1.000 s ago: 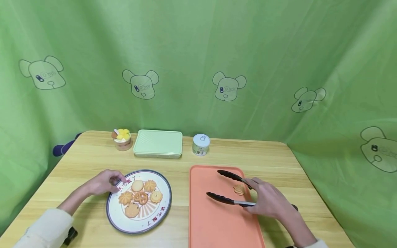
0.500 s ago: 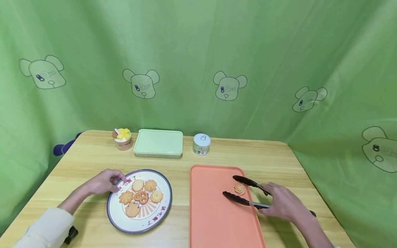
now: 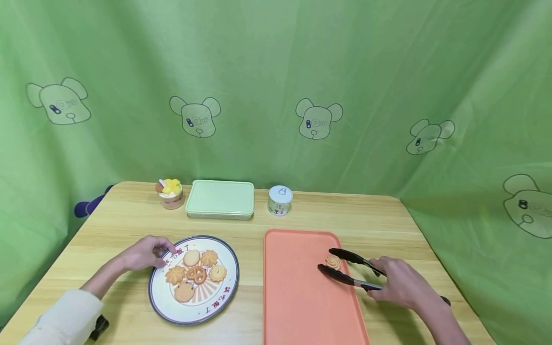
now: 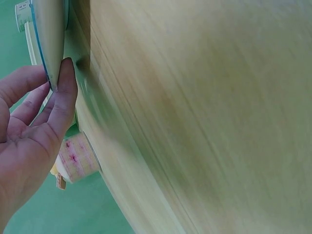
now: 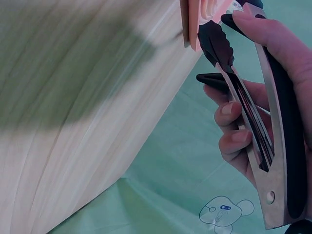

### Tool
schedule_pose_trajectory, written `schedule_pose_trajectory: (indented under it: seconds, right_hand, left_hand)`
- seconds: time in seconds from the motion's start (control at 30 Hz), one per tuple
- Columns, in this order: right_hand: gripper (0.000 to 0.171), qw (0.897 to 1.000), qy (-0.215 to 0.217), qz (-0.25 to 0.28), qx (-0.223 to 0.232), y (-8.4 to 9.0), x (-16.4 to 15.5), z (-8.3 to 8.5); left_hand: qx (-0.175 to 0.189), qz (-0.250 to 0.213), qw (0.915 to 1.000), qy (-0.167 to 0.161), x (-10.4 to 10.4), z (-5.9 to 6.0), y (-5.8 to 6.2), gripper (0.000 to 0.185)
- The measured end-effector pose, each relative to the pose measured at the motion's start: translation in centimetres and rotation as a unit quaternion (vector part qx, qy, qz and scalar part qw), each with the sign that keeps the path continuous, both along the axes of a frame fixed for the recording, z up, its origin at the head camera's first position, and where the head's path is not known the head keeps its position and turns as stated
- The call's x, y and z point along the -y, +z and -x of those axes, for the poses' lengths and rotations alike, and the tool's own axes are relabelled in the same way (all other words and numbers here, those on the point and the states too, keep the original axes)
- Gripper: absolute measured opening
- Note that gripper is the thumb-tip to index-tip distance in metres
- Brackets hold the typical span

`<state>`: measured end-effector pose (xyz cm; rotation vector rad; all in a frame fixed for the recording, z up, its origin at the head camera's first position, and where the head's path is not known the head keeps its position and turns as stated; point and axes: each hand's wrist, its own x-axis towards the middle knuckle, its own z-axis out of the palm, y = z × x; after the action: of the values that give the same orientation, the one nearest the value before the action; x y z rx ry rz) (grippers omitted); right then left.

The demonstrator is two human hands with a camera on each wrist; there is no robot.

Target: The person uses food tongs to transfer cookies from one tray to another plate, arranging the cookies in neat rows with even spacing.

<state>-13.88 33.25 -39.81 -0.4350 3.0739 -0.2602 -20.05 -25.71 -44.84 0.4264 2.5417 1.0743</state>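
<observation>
My right hand [image 3: 398,281] grips metal tongs [image 5: 280,146] with black tips. In the head view the tong tips stand on either side of a swirl cookie [image 3: 333,262], close to it, on the right part of the coral tray [image 3: 302,306]. At the left, my left hand [image 3: 144,252] pinches the rim of a round plate [image 3: 161,299] with a blue edge. The left wrist view has the thumb and fingers on opposite faces of that rim. Several cookies lie on the plate, among them a pretzel-shaped one [image 3: 196,275] in the middle.
Along the table's back edge stand a dessert cup [image 3: 171,195] with yellow topping, a pale green lidded box [image 3: 220,199] and a small can [image 3: 280,201]. A green curtain [image 3: 258,72] hangs behind and beside the wooden table [image 3: 366,215].
My right hand has moved the tongs to the right, and the tips have drawn closer together about the swirl cookie. The left hand and the plate have stayed in place.
</observation>
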Motion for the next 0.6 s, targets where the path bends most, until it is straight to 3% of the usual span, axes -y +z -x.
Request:
schedule_pose_trajectory:
  seconds: [0.33,0.6]
  right_hand:
    - [0.071,1.0,-0.009,-0.001,0.003,0.35,-0.3,-0.22]
    - [0.067,1.0,0.01,-0.011,-0.017,0.43,-0.01,-0.19]
  left_hand:
    - [-0.002,0.003,1.0,-0.003,0.03,0.11,-0.16,0.03]
    - [0.001,0.0,1.0,-0.003,0.0,0.1,-0.04,0.03]
